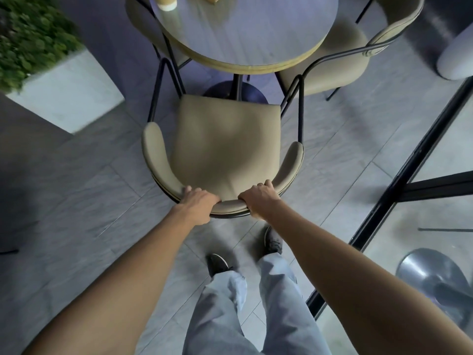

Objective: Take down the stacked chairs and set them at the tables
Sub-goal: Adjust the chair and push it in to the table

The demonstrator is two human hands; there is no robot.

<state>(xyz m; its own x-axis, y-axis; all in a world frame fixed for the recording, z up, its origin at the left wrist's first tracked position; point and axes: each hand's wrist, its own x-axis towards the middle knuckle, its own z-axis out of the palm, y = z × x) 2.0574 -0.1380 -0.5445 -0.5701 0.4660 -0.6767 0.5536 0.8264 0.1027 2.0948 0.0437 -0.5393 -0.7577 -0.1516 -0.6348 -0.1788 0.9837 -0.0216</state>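
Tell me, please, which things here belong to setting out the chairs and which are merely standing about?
Job: beige chair, held at its backrest by the left hand and right hand; round table; second chair already at it.
Standing about: planter with greenery; cup on the table; black door frame.

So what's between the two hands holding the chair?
Just a short bare stretch of the padded backrest of the chair. The left hand and right hand grip it on either side, seen in the head view.
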